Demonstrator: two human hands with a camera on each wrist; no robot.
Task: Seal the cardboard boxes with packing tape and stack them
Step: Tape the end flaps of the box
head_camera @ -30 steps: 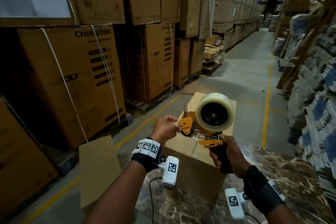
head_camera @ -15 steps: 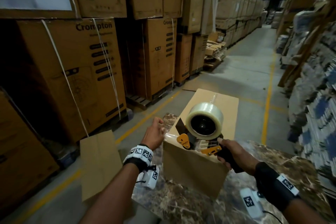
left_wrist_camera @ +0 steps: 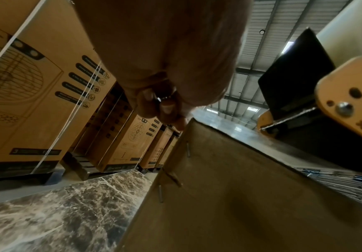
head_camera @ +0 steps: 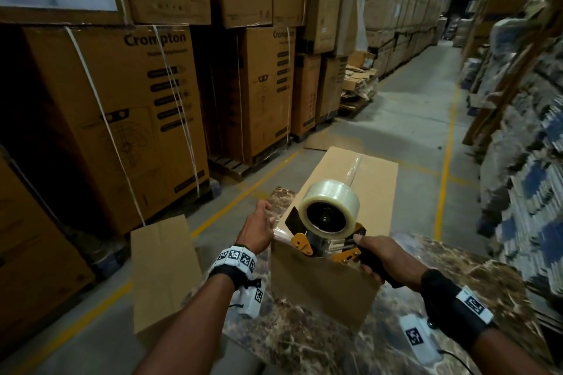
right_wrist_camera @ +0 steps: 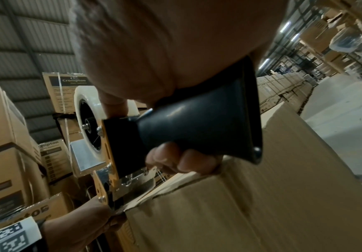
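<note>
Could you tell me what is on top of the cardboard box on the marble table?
A strip of clear tape runs along the cardboard box top; the tape dispenser sits at its near edge, covering the seam there.
</note>
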